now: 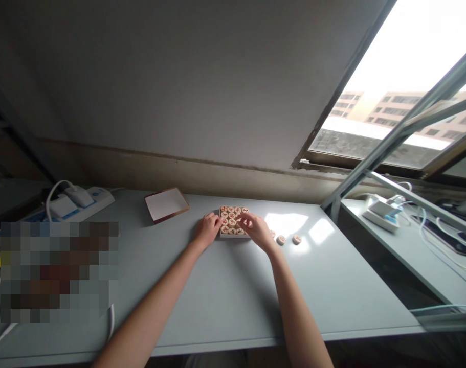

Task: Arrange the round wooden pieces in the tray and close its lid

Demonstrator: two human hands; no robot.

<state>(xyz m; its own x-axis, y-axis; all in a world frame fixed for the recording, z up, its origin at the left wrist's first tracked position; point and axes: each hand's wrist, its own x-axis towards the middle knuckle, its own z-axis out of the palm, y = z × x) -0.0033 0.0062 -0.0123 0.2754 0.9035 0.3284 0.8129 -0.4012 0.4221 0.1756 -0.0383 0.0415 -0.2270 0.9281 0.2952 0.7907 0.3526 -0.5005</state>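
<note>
A small wooden box (233, 210) filled with several round wooden game pieces marked in red sits on the grey table (225, 291). My left hand (207, 229) rests curled against the box's left side, fingers closed on its edge. My right hand (257, 228) lies over the box's right part, fingers pinched on a round piece (246, 223) at the box. Loose round pieces (281, 239) (296, 238) lie on the table just right of my right hand.
The box lid (166, 204), white inside with a reddish rim, lies left of the box. A white power strip (79, 199) with plugs sits at the far left. A second desk (417, 250) with a charger and cables stands to the right, below an open window (401, 117).
</note>
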